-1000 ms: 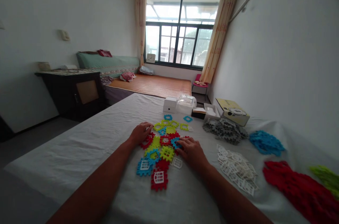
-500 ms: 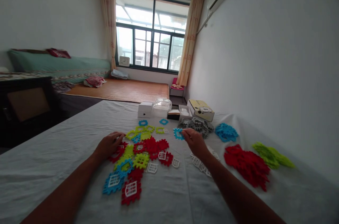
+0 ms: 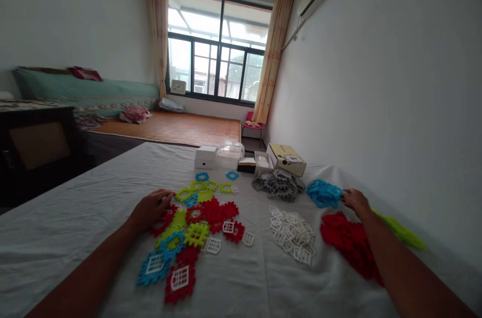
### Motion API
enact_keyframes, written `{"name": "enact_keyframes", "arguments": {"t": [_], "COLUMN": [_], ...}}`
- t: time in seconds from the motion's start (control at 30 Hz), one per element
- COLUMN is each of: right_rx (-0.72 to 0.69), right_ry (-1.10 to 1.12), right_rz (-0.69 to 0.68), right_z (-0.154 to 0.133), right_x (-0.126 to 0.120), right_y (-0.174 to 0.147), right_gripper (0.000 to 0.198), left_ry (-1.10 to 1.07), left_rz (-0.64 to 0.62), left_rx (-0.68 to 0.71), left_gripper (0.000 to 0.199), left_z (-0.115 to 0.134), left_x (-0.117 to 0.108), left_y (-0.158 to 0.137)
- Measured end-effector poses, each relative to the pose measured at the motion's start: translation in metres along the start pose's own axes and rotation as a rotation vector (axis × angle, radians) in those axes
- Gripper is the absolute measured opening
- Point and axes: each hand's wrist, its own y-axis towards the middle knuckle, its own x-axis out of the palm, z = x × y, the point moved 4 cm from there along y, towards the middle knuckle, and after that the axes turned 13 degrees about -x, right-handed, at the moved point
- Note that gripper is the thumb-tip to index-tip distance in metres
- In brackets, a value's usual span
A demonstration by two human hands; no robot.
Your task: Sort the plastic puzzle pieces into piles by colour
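My left hand (image 3: 152,207) rests at the left edge of a mixed group of flat notched building pieces. Its fingers are loosely bent and apart, beside a red piece (image 3: 165,218), with nothing visible in them. My right hand (image 3: 356,201) is at the right side of a blue pile (image 3: 324,192), its fingertips closed on a blue building piece there. Within the mixed group are red pieces (image 3: 214,212), yellow-green pieces (image 3: 197,233) and blue pieces (image 3: 154,265). Some carry white window inserts (image 3: 179,278).
Sorted piles lie to the right: grey pieces (image 3: 279,185), white window inserts (image 3: 291,232), red pieces (image 3: 346,237) and yellow-green pieces (image 3: 402,230), the last two partly behind my right forearm. A white box (image 3: 205,157), a clear container (image 3: 229,154) and a yellow box (image 3: 288,159) stand behind.
My right hand has moved right from beside the mixed group to the blue pile, taking a blue frame piece with it. The white inserts are uncovered. My left hand stays nearly in place.
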Motion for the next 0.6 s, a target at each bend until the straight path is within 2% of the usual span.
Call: {"name": "enact_keyframes", "arguments": {"t": [0.17,0.23,0.27,0.33,0.4,0.43,0.5,0.6], "right_rx": [0.017,-0.034,-0.099,-0.302,-0.557,-0.678,-0.958,-1.138], "right_ry": [-0.043,-0.053,-0.049,0.006,0.119,0.178,0.267,0.3], "right_rz": [-0.035,-0.007,0.031,0.126,0.163,0.129,-0.043,-0.179], "right_z": [-0.005,-0.026,-0.045,-0.101,-0.175,-0.213,-0.287,-0.36], "right_x": [0.002,0.001,0.0,0.001,0.007,0.013,0.033,0.069], "right_y": [0.007,0.013,0.014,0.007,-0.015,-0.031,-0.066,-0.098], "right_gripper": [0.027,0.036,0.039,0.041,0.039,0.038,0.037,0.034], "left_ry": [0.002,0.0,-0.002,-0.009,-0.013,-0.016,-0.022,-0.034], "left_rz": [0.013,0.014,0.012,0.013,0.02,0.026,0.032,0.039], "left_rx": [0.01,0.017,0.019,0.026,0.036,0.038,0.039,0.038], "left_gripper": [0.042,0.04,0.039,0.038,0.037,0.036,0.035,0.034], "left_z": [0.004,0.008,0.01,0.014,0.016,0.016,0.016,0.014], "left_x": [-0.001,-0.001,-0.001,0.0,0.0,0.0,0.0,-0.001], "left_y": [-0.003,-0.006,-0.007,-0.009,-0.011,-0.012,-0.013,-0.016]}}
